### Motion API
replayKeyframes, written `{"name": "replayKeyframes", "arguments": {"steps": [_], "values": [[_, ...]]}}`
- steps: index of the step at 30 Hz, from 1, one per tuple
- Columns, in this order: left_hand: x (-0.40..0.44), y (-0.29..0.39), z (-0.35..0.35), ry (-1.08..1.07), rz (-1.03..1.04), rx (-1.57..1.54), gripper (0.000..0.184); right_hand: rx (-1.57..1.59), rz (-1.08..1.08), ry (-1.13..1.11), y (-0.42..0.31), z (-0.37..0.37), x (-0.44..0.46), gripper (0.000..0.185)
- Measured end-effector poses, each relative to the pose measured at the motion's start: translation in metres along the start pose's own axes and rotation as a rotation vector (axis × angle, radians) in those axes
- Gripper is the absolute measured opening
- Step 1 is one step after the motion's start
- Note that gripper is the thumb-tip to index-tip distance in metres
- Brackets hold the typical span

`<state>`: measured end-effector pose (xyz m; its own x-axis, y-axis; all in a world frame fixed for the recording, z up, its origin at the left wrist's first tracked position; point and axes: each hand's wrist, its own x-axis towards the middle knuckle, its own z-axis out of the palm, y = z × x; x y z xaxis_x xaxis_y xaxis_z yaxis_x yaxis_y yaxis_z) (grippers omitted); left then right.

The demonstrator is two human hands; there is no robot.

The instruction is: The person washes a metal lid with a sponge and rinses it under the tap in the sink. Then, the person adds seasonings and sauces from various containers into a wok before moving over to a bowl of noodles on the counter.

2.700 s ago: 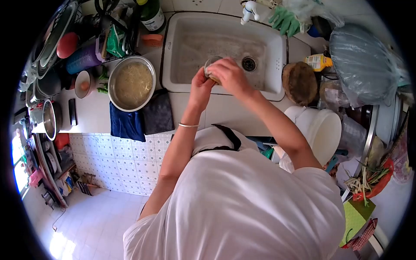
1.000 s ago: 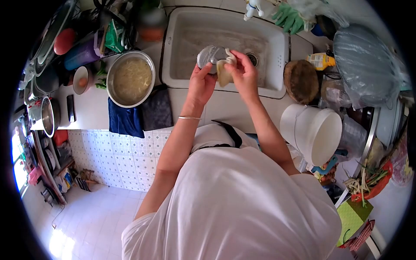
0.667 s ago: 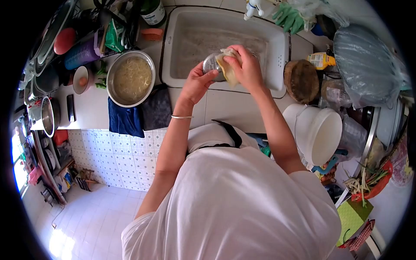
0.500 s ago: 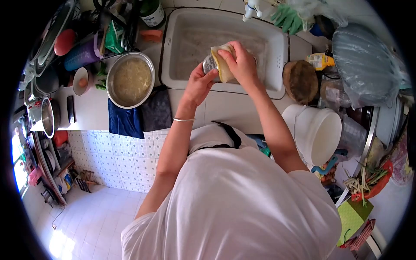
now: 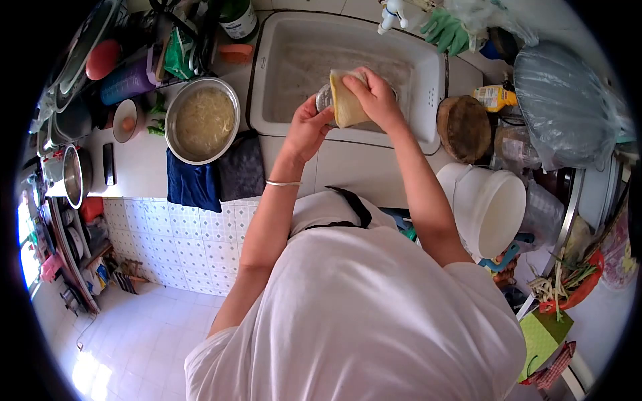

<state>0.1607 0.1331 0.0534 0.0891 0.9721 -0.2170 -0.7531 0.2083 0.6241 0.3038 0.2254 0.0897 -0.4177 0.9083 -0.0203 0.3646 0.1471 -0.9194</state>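
Above the near edge of the sink (image 5: 287, 50), my left hand (image 5: 310, 127) grips a small round, shiny metal-looking thing (image 5: 324, 98). A pale cloth with a yellow edge (image 5: 346, 107) is pinched in my right hand (image 5: 378, 99) and lies against the round thing, covering its right part. The fingertips of my right hand are partly hidden by the cloth. Left of the sink, a steel basin (image 5: 172, 137) holds cloudy yellowish liquid with pale shreds.
Dark cloths (image 5: 194, 184) hang under the basin. A bowl (image 5: 125, 121) and a black phone-like object (image 5: 109, 164) are farther left. On the right are a round wooden block (image 5: 463, 129), a white bucket (image 5: 481, 207) and a yellow bottle (image 5: 493, 97). The faucet (image 5: 392, 15) is behind the sink.
The hands were overlapped earlier, then drew apart, showing the round thing and the crumpled cloth. The cloth now stands opened out over the round thing's right side. The view has shifted slightly.
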Motion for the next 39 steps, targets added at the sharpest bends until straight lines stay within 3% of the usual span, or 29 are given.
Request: {"name": "replayKeyframes", "arguments": {"steps": [5,11,15,17,20,24,26,29,33,39], "values": [[0.000,0.001,-0.003,0.083,0.012,0.085,0.027,0.193,-0.052,-0.169,-0.002,-0.006,-0.003,0.029],[0.006,0.001,0.012,0.152,0.115,0.206,0.028,-0.287,-0.002,-0.022,-0.017,0.015,0.011,0.035],[0.003,0.004,0.004,0.181,0.102,0.220,0.029,-0.102,-0.011,-0.034,0.000,0.018,0.017,0.034],[0.001,0.004,-0.001,0.128,0.079,0.063,0.029,0.007,0.000,-0.089,0.008,0.011,0.013,0.032],[0.003,0.007,-0.014,0.132,0.076,0.018,0.030,0.382,0.102,-0.230,0.004,-0.002,0.002,0.031],[0.002,0.005,-0.009,0.149,0.059,-0.033,0.029,0.417,0.096,-0.231,-0.004,-0.004,0.000,0.028],[0.005,0.000,-0.009,0.122,0.065,0.100,0.030,0.003,-0.036,-0.168,-0.003,-0.002,0.007,0.030],[0.005,0.003,0.002,0.131,0.139,0.199,0.031,0.016,0.087,-0.225,-0.002,0.006,0.021,0.036],[0.007,-0.003,-0.011,0.162,0.167,0.300,0.041,-0.180,0.000,-0.074,-0.007,0.028,0.021,0.043],[0.001,0.008,-0.005,0.101,0.041,-0.256,0.040,-0.238,0.096,-0.067,-0.012,0.029,0.020,0.047]]}}
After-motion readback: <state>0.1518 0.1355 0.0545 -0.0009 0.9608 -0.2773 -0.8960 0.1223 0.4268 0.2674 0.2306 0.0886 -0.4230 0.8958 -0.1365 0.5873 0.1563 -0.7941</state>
